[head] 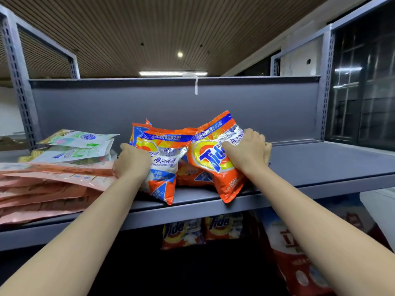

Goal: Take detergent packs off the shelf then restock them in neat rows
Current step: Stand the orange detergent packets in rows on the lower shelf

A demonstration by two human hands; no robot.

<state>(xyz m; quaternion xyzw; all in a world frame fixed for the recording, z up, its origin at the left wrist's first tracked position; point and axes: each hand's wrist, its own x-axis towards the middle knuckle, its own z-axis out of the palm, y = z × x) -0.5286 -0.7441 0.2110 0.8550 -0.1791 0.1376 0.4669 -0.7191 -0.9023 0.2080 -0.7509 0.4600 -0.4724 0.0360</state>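
Orange detergent packs (162, 159) sat mid-shelf (320, 163), near front edge. Left hand (132, 161) clenched around left pack's side; right hand (248, 150) gripped right pack (211, 159) by crinkled top. Film looked slippery, contents soft, shifting, probably moderately heavy: better held around body than by corner.

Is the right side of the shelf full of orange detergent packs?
No, the shelf is bare grey to the right of the right hand, which grips an orange Tide pack.
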